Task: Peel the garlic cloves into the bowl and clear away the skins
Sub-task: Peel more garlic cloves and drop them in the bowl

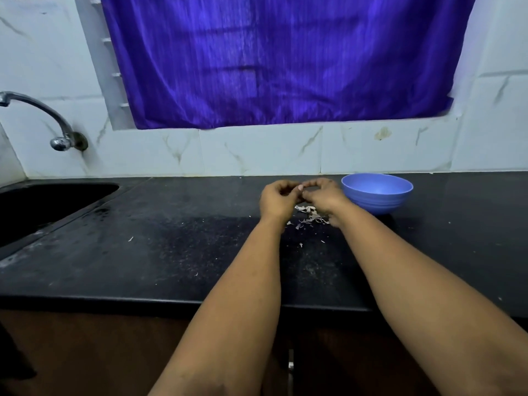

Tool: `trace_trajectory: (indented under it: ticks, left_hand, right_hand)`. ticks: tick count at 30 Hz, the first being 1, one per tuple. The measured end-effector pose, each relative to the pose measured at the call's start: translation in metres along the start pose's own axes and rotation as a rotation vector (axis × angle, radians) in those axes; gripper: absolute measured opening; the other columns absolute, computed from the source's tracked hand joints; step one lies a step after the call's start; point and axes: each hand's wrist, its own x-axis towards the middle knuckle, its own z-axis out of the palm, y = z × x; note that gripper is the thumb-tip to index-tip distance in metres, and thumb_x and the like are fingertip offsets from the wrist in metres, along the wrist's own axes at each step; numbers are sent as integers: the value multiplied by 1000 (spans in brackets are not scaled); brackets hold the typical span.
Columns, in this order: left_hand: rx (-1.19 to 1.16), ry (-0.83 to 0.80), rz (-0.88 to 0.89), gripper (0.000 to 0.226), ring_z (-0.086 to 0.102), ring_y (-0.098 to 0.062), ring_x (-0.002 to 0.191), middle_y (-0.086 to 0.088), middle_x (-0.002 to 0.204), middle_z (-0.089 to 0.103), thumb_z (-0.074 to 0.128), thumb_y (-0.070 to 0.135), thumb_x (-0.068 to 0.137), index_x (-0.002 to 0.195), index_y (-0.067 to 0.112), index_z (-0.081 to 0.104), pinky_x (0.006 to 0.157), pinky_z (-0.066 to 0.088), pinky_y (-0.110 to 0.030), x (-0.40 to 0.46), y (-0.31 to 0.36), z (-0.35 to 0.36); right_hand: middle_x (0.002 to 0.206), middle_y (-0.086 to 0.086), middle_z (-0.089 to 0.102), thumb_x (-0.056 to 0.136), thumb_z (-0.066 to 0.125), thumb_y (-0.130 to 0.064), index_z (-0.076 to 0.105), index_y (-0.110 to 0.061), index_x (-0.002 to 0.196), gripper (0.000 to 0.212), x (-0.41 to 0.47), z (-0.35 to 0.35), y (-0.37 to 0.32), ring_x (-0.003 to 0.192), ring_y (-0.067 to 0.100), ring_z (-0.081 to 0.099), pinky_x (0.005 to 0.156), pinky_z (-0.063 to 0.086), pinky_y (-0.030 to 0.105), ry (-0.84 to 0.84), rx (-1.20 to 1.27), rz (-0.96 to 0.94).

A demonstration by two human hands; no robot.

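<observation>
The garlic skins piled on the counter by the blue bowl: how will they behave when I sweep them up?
The garlic skins look thin and flaky, so probably very light and floppy. Stray flecks lie scattered across the black counter, suggesting they drift easily. Pinching may miss bits; a flat-hand sweep likely works better.

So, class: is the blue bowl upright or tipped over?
Upright: the blue bowl sits base-down on the counter, rim facing up. Contents cannot be seen.
</observation>
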Motion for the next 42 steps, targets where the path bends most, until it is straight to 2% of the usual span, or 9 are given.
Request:
trace_trajectory:
  ticks: [3,7,14,18,22,31,35,39,42]
  left_hand:
    - [-121,2,-15,11,66,-8,61,-7,77,70,76,4,78,87,3,69,65,56,-22,-4,6,0]
    - [-183,-35,-20,10,65,-3,58,-3,70,68,73,-3,78,87,-1,69,61,53,-16,-3,9,-1]
    - [-102,-34,74,15,70,-19,76,-7,80,71,72,0,80,88,13,69,79,58,-29,-2,6,-4]
    - [-81,-46,90,15,69,-15,77,-5,83,71,71,0,82,93,12,69,79,57,-27,1,5,-4]
    - [-67,-68,66,14,66,-5,75,-1,86,71,68,6,86,99,12,69,68,49,-15,-1,4,-1]
    - [15,-59,66,11,68,-15,85,1,84,71,60,12,93,89,19,68,70,48,-24,0,2,0]
    - [8,-36,56,7,63,-12,78,-2,86,70,60,15,93,93,16,67,68,50,-25,0,1,-1]
    - [-27,-56,14,8,63,-7,66,1,82,69,60,19,94,96,12,62,60,49,-22,-1,3,1]
    - [-16,-85,24,9,62,-8,67,-1,86,68,58,16,95,99,10,63,59,49,-20,-3,5,4]
  right_hand:
    - [80,3,67,96,56,-10,60,-15,86,12,1,-10,8,61,-1,56,44,36,14,-72,194,19]
    - [80,1,69,95,58,-13,62,-17,82,14,5,-6,15,71,4,55,54,33,20,-41,246,21]
    - [66,-6,71,93,61,-13,61,-17,82,11,6,-3,17,64,3,52,51,29,19,-50,404,95]
    - [72,-3,72,93,61,-12,61,-17,85,9,8,-4,17,61,4,49,51,30,18,-63,451,131]
    - [78,-2,71,93,61,-15,63,-17,86,7,8,-4,18,63,4,49,53,32,19,-68,434,123]
    - [72,-8,68,99,51,-28,63,-20,84,22,11,-4,16,78,8,54,62,38,23,-28,265,22]
    - [87,-6,67,91,65,-29,70,-16,97,15,11,-5,19,76,5,54,56,39,19,38,182,-35]
    - [78,-6,72,76,81,-21,73,-20,78,9,13,-10,19,79,8,67,64,52,21,225,154,-151]
    - [72,-3,69,71,84,-13,68,-18,74,17,12,-13,16,65,4,64,55,49,18,229,220,-192]
